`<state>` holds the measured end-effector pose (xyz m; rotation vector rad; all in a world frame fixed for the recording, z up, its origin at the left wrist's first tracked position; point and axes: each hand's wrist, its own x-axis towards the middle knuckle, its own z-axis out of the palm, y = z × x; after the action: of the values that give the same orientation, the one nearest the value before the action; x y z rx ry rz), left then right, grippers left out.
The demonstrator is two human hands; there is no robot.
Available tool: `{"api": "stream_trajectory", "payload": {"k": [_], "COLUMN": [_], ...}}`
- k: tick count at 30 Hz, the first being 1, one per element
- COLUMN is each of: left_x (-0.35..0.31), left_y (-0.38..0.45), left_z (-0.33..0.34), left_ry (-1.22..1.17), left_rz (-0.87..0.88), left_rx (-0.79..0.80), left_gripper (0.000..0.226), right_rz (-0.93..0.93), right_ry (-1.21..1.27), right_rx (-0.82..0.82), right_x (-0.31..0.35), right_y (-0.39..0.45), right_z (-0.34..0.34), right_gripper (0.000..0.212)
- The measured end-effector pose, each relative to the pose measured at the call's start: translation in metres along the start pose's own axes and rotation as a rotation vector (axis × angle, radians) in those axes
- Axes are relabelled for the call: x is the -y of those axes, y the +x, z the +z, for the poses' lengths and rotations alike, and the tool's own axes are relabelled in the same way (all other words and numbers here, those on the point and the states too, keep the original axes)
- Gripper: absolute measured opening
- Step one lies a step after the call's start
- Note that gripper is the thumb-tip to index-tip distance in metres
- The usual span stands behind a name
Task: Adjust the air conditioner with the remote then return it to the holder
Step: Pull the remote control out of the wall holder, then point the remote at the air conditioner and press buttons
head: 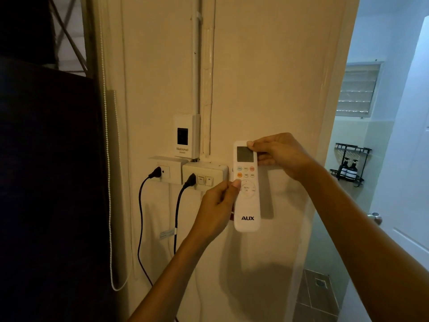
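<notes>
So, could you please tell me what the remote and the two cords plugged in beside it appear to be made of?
The remote looks like white moulded plastic with a smooth, slightly glossy shell, rounded edges and a printed logo; its grey screen seems to be a clear plastic window. The two cords look like black rubber or vinyl sheathing, matte and limp, hanging in loose curves. Both hands, left and right, grip the remote.

Your remote [246, 187] stands upright against the wall [278, 77], just right of the socket box [205, 175]; breaker box [186, 135] above-left; doorway [380, 159] far right.
</notes>
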<state>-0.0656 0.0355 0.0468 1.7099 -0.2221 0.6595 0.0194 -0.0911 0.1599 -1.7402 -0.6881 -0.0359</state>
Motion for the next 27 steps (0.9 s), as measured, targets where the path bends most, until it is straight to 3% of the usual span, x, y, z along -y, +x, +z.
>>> {"api": "stream_trajectory", "payload": {"k": [9,11,17,20,22,27], "left_x": [-0.028,-0.036,-0.065,-0.081,-0.092,-0.118], "left_y": [-0.052,-0.063,-0.095,-0.120,-0.143,-0.208], "left_z": [-0.030,-0.041,-0.075,-0.094,-0.109,-0.151], "left_ry": [0.007,0.022,0.069,0.099,0.116,0.092], "left_rz": [0.047,0.050,0.113,0.143,0.153,0.144], "left_rx": [-0.149,-0.174,-0.245,-0.246,-0.246,-0.247], "left_gripper": [0.018,0.019,0.021,0.032,0.023,0.016], "right_rz": [-0.014,-0.017,-0.140,-0.200,-0.224,-0.246], "right_ry": [0.109,0.108,-0.022,-0.004,0.053,0.102], "right_rx": [0.164,0.189,0.175,0.199,0.197,0.171], "right_x": [0.019,0.025,0.037,0.044,0.053,0.071], "right_y": [-0.036,-0.049,-0.119,-0.158,-0.183,-0.245], "right_z": [0.035,0.045,0.088,0.113,0.132,0.187], "right_gripper": [0.028,0.023,0.030,0.022,0.013,0.016]}}
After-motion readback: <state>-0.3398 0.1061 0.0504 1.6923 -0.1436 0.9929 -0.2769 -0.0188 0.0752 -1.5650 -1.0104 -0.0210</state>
